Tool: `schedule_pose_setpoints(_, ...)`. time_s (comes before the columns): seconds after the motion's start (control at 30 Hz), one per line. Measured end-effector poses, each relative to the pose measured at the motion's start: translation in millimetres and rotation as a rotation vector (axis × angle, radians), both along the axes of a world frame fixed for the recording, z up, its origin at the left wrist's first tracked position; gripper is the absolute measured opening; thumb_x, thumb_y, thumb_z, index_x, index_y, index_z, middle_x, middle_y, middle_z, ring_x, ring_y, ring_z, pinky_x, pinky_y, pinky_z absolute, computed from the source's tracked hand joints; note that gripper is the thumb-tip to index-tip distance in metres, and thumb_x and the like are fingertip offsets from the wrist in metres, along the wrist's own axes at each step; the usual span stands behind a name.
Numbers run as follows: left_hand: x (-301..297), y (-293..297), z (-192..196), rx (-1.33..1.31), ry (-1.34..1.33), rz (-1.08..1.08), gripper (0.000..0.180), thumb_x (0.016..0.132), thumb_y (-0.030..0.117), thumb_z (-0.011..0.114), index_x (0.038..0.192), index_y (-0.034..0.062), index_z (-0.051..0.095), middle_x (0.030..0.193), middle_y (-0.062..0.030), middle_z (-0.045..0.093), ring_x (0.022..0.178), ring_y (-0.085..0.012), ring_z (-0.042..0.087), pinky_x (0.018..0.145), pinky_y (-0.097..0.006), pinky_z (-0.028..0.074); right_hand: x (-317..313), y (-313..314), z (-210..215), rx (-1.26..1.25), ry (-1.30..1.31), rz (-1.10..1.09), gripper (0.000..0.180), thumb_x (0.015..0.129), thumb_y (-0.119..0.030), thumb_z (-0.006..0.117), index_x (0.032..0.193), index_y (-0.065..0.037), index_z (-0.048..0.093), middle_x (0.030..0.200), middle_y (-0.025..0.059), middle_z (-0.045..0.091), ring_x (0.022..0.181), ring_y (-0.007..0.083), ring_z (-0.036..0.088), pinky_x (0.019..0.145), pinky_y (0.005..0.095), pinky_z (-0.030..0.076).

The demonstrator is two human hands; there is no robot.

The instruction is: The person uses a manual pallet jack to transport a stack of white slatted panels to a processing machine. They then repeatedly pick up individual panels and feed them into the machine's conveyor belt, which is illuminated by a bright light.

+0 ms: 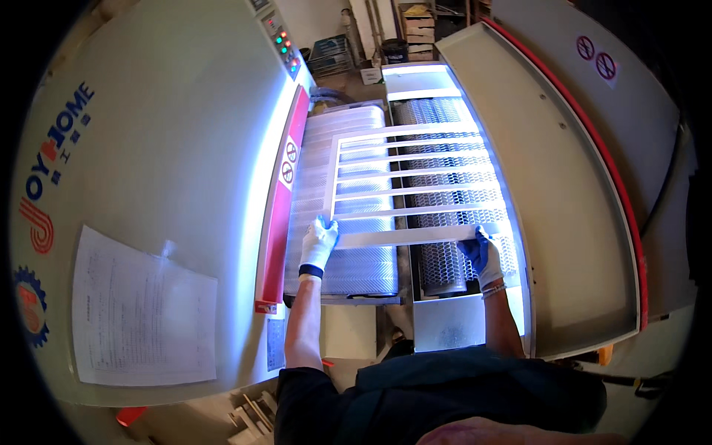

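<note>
Two gloved hands on a white slatted frame [404,237], right across the rollers!
Nearest us, the left hand [319,243] has its fingers curled closed on the frame's near left corner, a dark band at the wrist, while the right hand [486,257], blue-palmed, is closed around the right end of the near rail; beneath, the frame spans the pale ridged belt [348,274] on the left and the mesh-covered roller [441,276] on the right, slats running crosswise, bright light washing over its right side, and beyond its far rail, up left, the control panel [282,46] glows with green and red lamps!
</note>
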State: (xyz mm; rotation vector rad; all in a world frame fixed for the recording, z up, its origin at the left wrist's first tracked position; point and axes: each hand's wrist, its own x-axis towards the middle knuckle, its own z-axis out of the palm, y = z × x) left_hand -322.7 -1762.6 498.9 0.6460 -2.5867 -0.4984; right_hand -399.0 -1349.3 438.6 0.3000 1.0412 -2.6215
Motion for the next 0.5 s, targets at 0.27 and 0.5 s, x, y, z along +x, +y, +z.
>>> schedule_pose_setpoints(0.27,46.0,5.0,16.3,-0.254,0.178,-0.072,0.035,0.086,0.027,0.068,0.113,0.0062,0.058,0.098,-0.0186,0.063,0.076,-0.0349,0.066,0.070,-0.050,0.049,-15.7,-11.5,-45.9,0.224,-0.195,0.425,0.059,0.096,-0.049,0.055,0.116,0.006,0.055,0.106,0.0187,0.068,0.105,0.0293,0.063,0.084,0.0382,0.055)
schedule_pose_setpoints(0.5,241.1,97.9,40.6,-0.028,0.210,0.163,0.038,0.087,0.026,0.067,0.119,0.0061,0.060,0.112,-0.0138,0.063,0.098,-0.0335,0.063,0.088,-0.044,0.047,-50.8,-24.4,-46.1,0.171,0.038,0.571,0.044,0.099,-0.042,0.052,0.115,-0.002,0.064,0.109,0.0162,0.071,0.090,0.0244,0.071,0.069,0.0295,0.059)
